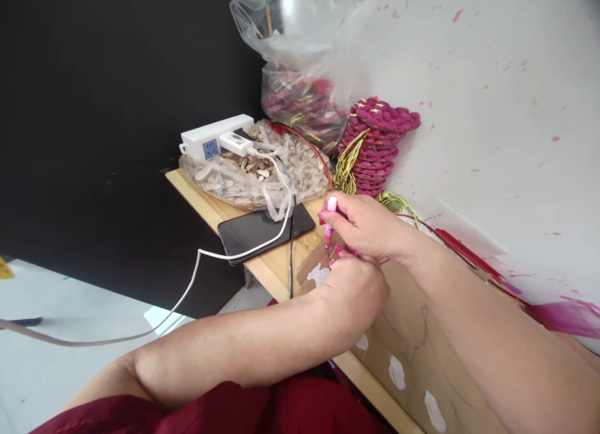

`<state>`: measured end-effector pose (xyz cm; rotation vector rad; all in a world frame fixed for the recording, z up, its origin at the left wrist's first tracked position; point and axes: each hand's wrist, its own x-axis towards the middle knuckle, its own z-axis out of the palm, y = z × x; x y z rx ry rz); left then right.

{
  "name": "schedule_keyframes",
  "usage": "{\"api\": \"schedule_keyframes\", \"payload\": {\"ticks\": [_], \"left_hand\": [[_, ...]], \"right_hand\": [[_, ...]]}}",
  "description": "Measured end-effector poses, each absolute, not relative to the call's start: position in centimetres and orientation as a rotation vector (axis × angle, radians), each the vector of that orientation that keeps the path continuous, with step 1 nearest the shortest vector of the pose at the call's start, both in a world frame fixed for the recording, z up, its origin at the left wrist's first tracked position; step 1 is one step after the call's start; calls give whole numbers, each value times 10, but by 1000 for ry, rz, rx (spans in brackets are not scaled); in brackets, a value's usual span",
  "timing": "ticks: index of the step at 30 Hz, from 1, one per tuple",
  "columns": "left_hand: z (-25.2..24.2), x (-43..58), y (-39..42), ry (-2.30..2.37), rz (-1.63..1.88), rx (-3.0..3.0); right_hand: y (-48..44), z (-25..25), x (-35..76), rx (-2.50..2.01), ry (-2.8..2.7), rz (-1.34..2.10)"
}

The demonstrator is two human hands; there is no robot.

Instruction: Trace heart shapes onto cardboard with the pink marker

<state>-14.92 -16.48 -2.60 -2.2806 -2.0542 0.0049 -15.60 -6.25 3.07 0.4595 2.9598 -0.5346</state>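
Observation:
My right hand (363, 224) is closed around a slim pink, pen-shaped tool (329, 226) with a white top end, held nearly upright, tip down. Just below it, my left hand (354, 290) is curled, its pink-stained fingertips close to the tool's tip. Whatever the left fingers hold is hidden by the hand. Both hands are over a brown board (407, 309) lying on the wooden table. White irregular patches (396, 373) lie on that board, one of them beside the left hand.
A black phone (248, 235) lies under a white cable, near a white power strip (218, 134) on a clear bag of pale flat pieces (300, 159). Behind stand a stack of magenta beaded pieces (377, 149) with yellow-green tassels and another plastic bag (304, 96). A pink-splattered white wall (492, 109) borders the right.

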Motion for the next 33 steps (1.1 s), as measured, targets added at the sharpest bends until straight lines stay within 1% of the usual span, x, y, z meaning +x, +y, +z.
{"api": "schedule_keyframes", "payload": {"ticks": [3, 9, 16, 20, 25, 30, 33], "left_hand": [[-26, -148, -165, -2032, 12, -2271], [-28, -146, -164, -2071, -15, -2158], [-31, -147, -164, -2063, -27, -2155], [-30, -147, -164, -2057, -12, -2164], [-25, -148, -165, -2069, 8, -2188], [-25, -149, -165, -2077, -1, -2215], [-28, -149, -164, -2073, -33, -2285]], "right_hand": [[-55, 29, -159, 474, 2980, -568], [-37, 22, -162, 571, 3127, -444], [-38, 24, -155, 620, 3154, -531], [-37, 23, -152, 644, 3180, -490], [-37, 22, -152, 612, 3180, -429], [-43, 20, -152, 553, 3168, -295], [-52, 21, -152, 471, 3127, -292]]}}
